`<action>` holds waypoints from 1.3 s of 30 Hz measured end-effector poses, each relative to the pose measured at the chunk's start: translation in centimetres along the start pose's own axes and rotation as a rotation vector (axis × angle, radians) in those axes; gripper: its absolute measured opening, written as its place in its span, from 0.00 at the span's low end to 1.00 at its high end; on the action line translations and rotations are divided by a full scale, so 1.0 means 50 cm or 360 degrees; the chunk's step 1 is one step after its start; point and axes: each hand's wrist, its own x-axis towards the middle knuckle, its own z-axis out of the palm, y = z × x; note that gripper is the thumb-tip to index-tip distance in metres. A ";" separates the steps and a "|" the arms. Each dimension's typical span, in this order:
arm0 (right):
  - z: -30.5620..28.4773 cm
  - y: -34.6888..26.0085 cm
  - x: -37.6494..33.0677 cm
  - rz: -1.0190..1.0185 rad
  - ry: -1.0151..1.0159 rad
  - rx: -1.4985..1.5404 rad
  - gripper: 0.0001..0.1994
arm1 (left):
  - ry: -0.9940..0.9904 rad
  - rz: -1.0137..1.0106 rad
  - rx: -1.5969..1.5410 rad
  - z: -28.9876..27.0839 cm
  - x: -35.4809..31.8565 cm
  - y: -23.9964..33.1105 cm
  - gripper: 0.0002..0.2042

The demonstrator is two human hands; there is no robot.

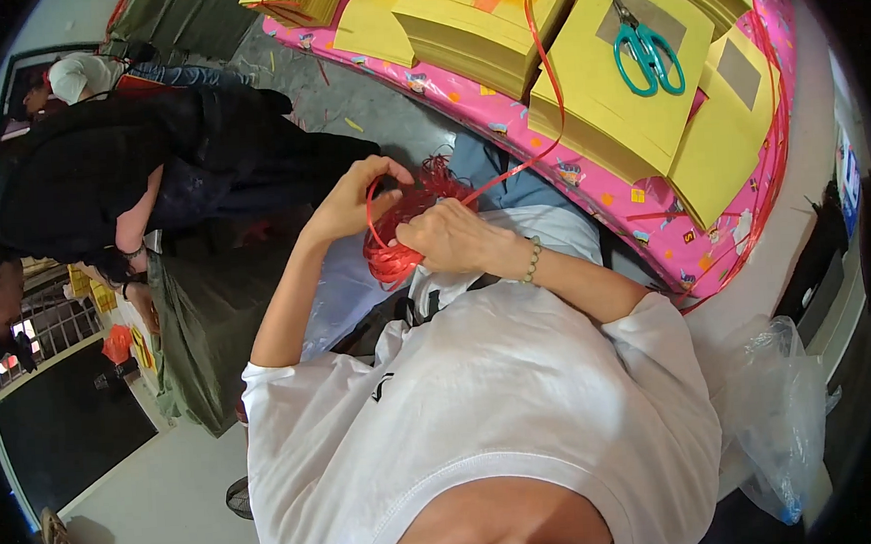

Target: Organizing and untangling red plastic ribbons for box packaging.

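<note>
A coil of shiny red plastic ribbon [390, 263] hangs in front of my lap, with a tangle of dark red strands beyond it. My right hand [456, 237], with a green bead bracelet at the wrist, is closed around the coil. Left of it, my left hand [355, 202] is raised with thumb and fingers curved and apart; a loop of the ribbon runs past its fingers. One strand leads from my right hand up to the table, across stacks of yellow paper [600, 116]. Teal-handled scissors [647, 59] lie on top of a stack there.
A pink patterned cloth [638, 197] covers the table, with more red ribbon hanging at its right side. Another person in dark clothes [193, 152] is close on my left, near a dark green draped sheet [221, 323]. A clear plastic bag [780, 421] hangs at the right.
</note>
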 end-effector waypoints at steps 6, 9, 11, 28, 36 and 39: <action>0.000 0.026 -0.019 0.0227 -0.0180 -0.0215 0.05 | -0.0537 -0.0440 0.1026 -0.007 -0.043 0.015 0.14; 0.001 0.046 -0.029 0.0269 -0.0166 -0.0260 0.05 | -0.0535 -0.0367 0.0878 -0.051 -0.062 0.027 0.18; -0.005 0.047 -0.032 0.0246 -0.0118 -0.0238 0.05 | -0.0347 -0.0238 0.0566 -0.093 -0.066 0.046 0.19; 0.048 -0.054 -0.002 -0.0159 -0.0307 -0.0153 0.07 | -0.0954 -0.1449 -0.1574 0.133 0.024 0.002 0.23; 0.085 -0.112 0.004 -0.0453 -0.0349 -0.0065 0.07 | -0.0585 -0.1646 -0.2044 0.163 0.092 -0.112 0.06; 0.100 -0.141 0.007 -0.0545 -0.0314 0.0096 0.07 | -0.0338 -0.1504 -0.2263 0.146 0.133 -0.204 0.03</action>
